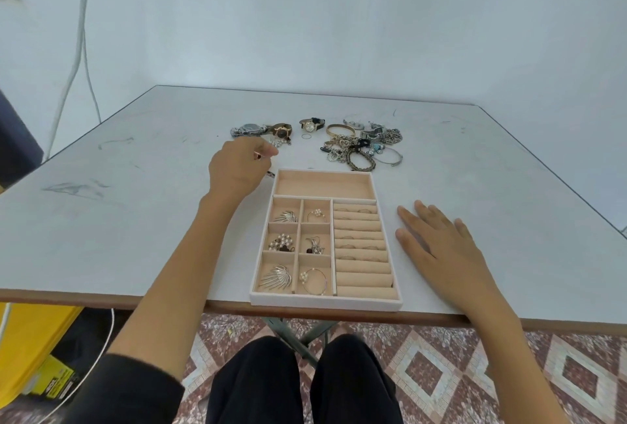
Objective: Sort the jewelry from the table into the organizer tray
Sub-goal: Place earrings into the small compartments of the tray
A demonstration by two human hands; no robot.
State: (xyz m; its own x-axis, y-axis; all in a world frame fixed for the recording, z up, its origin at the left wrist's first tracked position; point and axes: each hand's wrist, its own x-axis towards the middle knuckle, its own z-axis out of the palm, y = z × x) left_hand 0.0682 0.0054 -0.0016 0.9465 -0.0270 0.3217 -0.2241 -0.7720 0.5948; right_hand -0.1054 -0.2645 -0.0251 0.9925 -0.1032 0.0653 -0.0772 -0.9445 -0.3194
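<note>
- The tangled heap of silver and gold chains and bangles (pixel 363 143) is lying on the far side of the white table (pixel 135 220), just past the tray, not yet sorted.
- Three wrist watches (pixel 282 130) are lying in a row to the left of the heap, with a thin little ring (pixel 306 136) near them.
- The pale pink organizer tray (pixel 325 301) is sitting at the near edge of the table, close to the person, likely so each piece is making only a short trip.
- Its six small square boxes are holding silver leaf brooches and pearl pieces (pixel 281 242). The soft ring rolls (pixel 361 247) are holding a few rings. The long box at the back is holding nothing.
- The left hand (pixel 234 169) is reaching out near the watches. Its fingers are curling in, and the thumb and first finger seem to be pinching a small dark piece (pixel 258 155). The piece is too small to name.
- The right hand (pixel 437 240) is lying flat on the table just right of the tray. Its fingers are straight and a little spread, holding nothing. It is likely resting there to keep the person steady.
</note>
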